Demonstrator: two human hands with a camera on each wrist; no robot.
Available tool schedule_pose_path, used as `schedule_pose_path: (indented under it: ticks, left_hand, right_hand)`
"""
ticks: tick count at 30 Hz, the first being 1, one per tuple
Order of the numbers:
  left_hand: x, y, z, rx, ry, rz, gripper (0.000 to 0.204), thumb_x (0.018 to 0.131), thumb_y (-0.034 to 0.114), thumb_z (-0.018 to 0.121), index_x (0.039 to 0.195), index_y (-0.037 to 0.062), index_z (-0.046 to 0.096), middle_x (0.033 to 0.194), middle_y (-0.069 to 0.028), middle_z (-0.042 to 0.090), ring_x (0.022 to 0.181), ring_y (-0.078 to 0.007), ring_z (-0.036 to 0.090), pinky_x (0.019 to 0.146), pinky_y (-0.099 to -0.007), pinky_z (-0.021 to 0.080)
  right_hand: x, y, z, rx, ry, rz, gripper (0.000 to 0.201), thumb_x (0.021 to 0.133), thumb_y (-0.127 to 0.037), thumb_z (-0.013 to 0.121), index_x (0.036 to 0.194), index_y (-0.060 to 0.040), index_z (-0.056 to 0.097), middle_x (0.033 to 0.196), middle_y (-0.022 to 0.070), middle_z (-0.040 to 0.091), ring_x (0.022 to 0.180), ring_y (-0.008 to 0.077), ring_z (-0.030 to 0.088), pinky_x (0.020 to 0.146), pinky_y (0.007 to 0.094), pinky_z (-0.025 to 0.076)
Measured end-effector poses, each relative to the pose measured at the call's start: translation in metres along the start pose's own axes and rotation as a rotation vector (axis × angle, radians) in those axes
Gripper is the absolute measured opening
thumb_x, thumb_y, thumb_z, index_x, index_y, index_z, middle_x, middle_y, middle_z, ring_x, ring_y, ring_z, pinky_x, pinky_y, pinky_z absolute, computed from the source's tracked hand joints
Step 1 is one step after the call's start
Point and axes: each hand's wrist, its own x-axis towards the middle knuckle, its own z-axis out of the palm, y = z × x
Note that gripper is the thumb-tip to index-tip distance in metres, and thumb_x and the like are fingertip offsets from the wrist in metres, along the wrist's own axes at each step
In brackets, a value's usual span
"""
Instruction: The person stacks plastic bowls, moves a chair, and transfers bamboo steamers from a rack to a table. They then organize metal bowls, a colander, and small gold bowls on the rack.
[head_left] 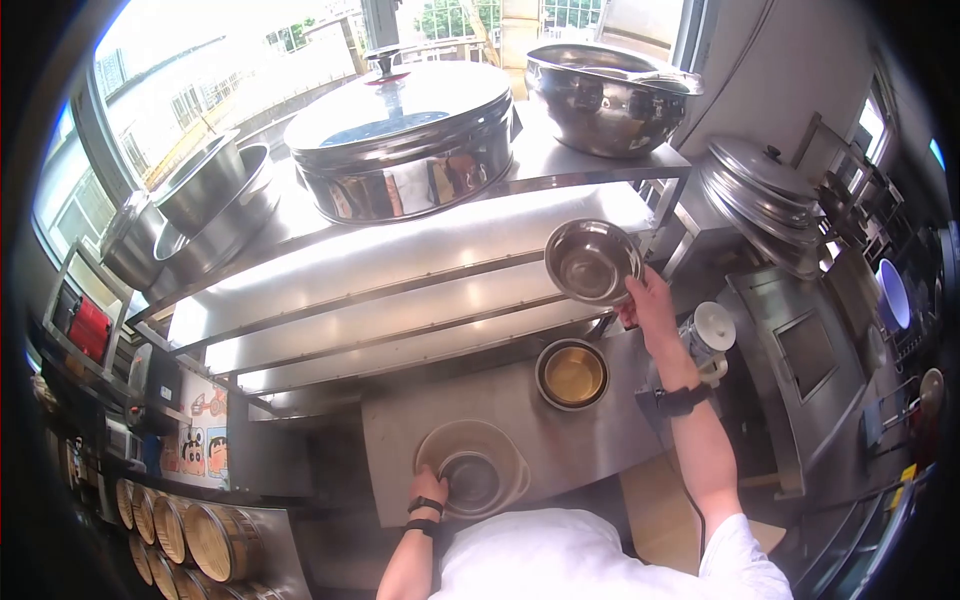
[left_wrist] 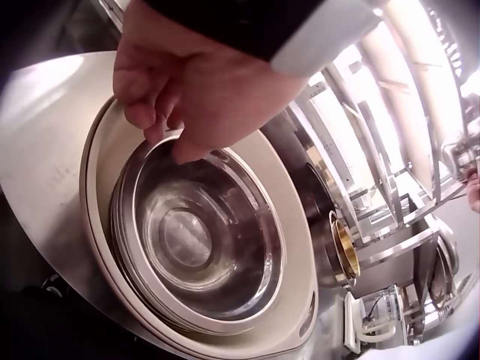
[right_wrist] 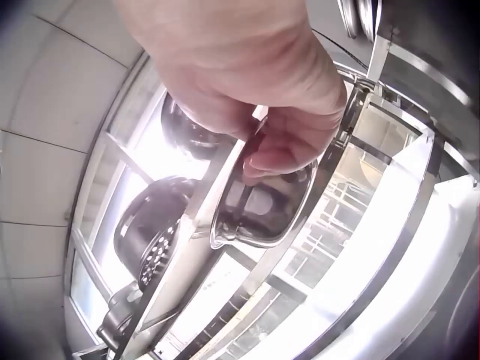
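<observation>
My right hand (head_left: 650, 310) holds up a shallow steel bowl (head_left: 588, 262) by its rim, in front of the shelf's right end. In the right wrist view, the thumb and fingers pinch the rim of this bowl (right_wrist: 259, 206). Lower down, my left hand (head_left: 430, 487) is at a beige plastic basin (head_left: 457, 434) on the steel counter. Nested steel bowls (left_wrist: 202, 225) sit inside the basin, and the left fingers pinch the top bowl's rim in the left wrist view. Between the hands, a gold-toned bowl (head_left: 577, 375) sits within a steel one on the counter.
A tiered steel shelf (head_left: 400, 290) rises behind the counter. On top stand a large lidded pot (head_left: 400, 170) and a deep steel bowl (head_left: 610, 105). Stacked lids (head_left: 765, 190) lean at right, above a white-lidded jug (head_left: 712, 328). Bamboo steamers (head_left: 220, 540) are at lower left.
</observation>
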Motion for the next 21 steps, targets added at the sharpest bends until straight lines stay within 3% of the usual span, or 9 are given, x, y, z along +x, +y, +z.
schedule_pose_path:
  ticks: [7, 11, 15, 17, 18, 19, 21]
  left_hand:
    - [-0.004, 0.005, -0.012, 0.151, -0.064, -0.003, 0.031, 0.083, 0.028, 0.069, 0.098, 0.0014, 0.072, 0.098, -0.0248, 0.069, 0.097, -0.0409, 0.066, 0.086, -0.0474, 0.053]
    - [-0.002, -0.001, -0.003, 0.163, -0.084, -0.010, 0.034, 0.083, 0.033, 0.069, 0.100, 0.0035, 0.073, 0.098, -0.0242, 0.069, 0.096, -0.0407, 0.066, 0.086, -0.0467, 0.054]
    - [-0.005, -0.009, 0.002, 0.123, -0.087, -0.011, 0.034, 0.082, 0.032, 0.070, 0.098, 0.0029, 0.073, 0.098, -0.0234, 0.069, 0.096, -0.0391, 0.066, 0.085, -0.0456, 0.054]
    - [-0.004, -0.014, 0.002, 0.082, -0.078, -0.010, 0.034, 0.081, 0.032, 0.070, 0.097, 0.0025, 0.073, 0.098, -0.0232, 0.069, 0.096, -0.0383, 0.067, 0.085, -0.0450, 0.054]
    - [-0.004, -0.016, 0.002, 0.004, -0.070, -0.003, 0.033, 0.080, 0.031, 0.070, 0.094, 0.0019, 0.073, 0.095, -0.0230, 0.069, 0.093, -0.0374, 0.067, 0.083, -0.0446, 0.054]
    - [-0.007, -0.019, 0.003, -0.074, -0.065, 0.000, 0.032, 0.078, 0.030, 0.070, 0.091, 0.0014, 0.073, 0.092, -0.0228, 0.070, 0.090, -0.0365, 0.068, 0.081, -0.0442, 0.054]
    - [-0.012, -0.017, -0.011, -0.087, -0.087, 0.020, 0.032, 0.077, 0.030, 0.070, 0.089, 0.0012, 0.074, 0.087, -0.0221, 0.070, 0.087, -0.0363, 0.069, 0.079, -0.0439, 0.055]
  right_hand:
    - [0.126, 0.003, -0.036, 0.067, 0.160, 0.088, 0.018, 0.098, -0.020, 0.053, 0.103, -0.0025, 0.055, 0.076, 0.0109, 0.068, 0.063, 0.0161, 0.064, 0.056, 0.0264, 0.054]
    - [0.163, 0.012, -0.044, 0.276, 0.074, 0.108, 0.018, 0.098, -0.022, 0.056, 0.105, -0.0060, 0.054, 0.092, 0.0119, 0.069, 0.076, 0.0187, 0.065, 0.067, 0.0300, 0.058]
    - [0.141, 0.005, -0.028, 0.307, 0.086, 0.079, 0.015, 0.098, -0.019, 0.053, 0.105, -0.0063, 0.054, 0.092, 0.0114, 0.068, 0.076, 0.0181, 0.065, 0.066, 0.0288, 0.055]
    - [0.105, 0.018, -0.011, 0.106, 0.181, 0.038, 0.020, 0.097, -0.016, 0.050, 0.113, -0.0056, 0.054, 0.091, 0.0103, 0.068, 0.074, 0.0158, 0.064, 0.063, 0.0276, 0.052]
    - [0.082, 0.038, 0.002, 0.049, 0.173, 0.022, 0.030, 0.096, -0.014, 0.048, 0.125, -0.0057, 0.052, 0.090, 0.0091, 0.068, 0.071, 0.0131, 0.063, 0.061, 0.0259, 0.049]
    - [0.058, 0.066, 0.012, -0.006, 0.057, -0.034, 0.033, 0.096, -0.013, 0.049, 0.126, -0.0019, 0.051, 0.087, 0.0090, 0.068, 0.067, 0.0115, 0.063, 0.056, 0.0252, 0.049]
    - [-0.007, 0.107, 0.038, -0.062, -0.247, 0.074, 0.022, 0.097, -0.014, 0.050, 0.113, -0.0033, 0.062, 0.079, 0.0060, 0.067, 0.064, 0.0099, 0.061, 0.057, 0.0243, 0.049]
